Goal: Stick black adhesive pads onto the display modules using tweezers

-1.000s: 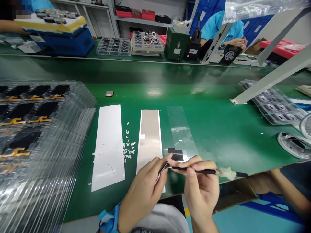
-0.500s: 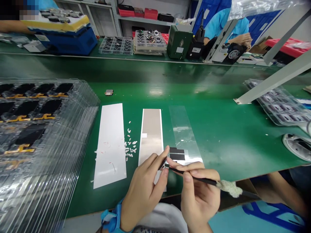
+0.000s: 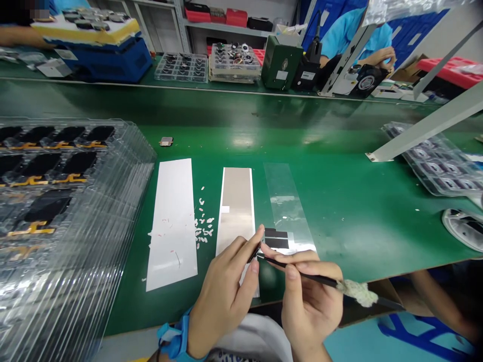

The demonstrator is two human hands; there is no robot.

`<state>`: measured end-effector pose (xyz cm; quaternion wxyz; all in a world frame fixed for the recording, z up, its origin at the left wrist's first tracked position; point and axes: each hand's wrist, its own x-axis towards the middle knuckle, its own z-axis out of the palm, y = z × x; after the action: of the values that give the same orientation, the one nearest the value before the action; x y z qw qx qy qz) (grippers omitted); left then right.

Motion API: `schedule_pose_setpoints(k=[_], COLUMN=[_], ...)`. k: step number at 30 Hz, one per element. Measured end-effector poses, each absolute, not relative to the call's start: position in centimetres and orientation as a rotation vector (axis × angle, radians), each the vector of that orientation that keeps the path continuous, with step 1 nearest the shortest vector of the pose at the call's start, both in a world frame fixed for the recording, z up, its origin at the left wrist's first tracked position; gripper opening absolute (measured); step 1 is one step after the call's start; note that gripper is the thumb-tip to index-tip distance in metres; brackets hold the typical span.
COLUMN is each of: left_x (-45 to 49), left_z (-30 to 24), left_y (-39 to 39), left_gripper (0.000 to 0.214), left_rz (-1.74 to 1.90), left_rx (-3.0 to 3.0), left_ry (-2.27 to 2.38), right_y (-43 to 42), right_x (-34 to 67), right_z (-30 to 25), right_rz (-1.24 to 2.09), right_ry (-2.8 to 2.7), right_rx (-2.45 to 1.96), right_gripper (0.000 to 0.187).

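Note:
My left hand point(image 3: 225, 286), with a blue band at the wrist, pinches a small dark flat part point(image 3: 254, 251) edge-on between fingers and thumb. It resembles the black display screens in the trays, but my fingers hide most of it. My right hand point(image 3: 315, 296) is closed around black tweezers point(image 3: 317, 278), whose rear is wrapped in a pale greenish wad point(image 3: 358, 291). The tweezers' tip meets the small part, and my two hands nearly touch there. Just beyond lies a clear film strip point(image 3: 289, 201) with black adhesive pieces point(image 3: 276, 239) at its near end.
Stacked clear trays point(image 3: 124, 166) of black screens stand at the left. A white sheet point(image 3: 173, 221), white scraps point(image 3: 204, 231) and a beige strip point(image 3: 237, 196) lie on the green table. A slanted white post point(image 3: 418, 125) rises at the right. People sit across and at the right.
The tweezers' tip has shifted slightly against the small part. Both hands keep their grips, and the whole view has moved a little.

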<state>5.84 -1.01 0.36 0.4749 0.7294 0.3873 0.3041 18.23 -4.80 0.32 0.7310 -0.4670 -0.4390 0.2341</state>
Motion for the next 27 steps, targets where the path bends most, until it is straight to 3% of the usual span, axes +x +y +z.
schedule_pose_setpoints(k=[27], left_x=[5.77], left_z=[0.15], left_y=[-1.12], left_gripper=[0.05], left_rz=[0.729], left_rx=[1.802], left_ry=[0.97], right_y=[-4.86], right_x=[18.15], right_z=[0.22], right_rz=[0.47], right_ry=[-1.039], right_rx=[-1.006], right_gripper=[0.02])
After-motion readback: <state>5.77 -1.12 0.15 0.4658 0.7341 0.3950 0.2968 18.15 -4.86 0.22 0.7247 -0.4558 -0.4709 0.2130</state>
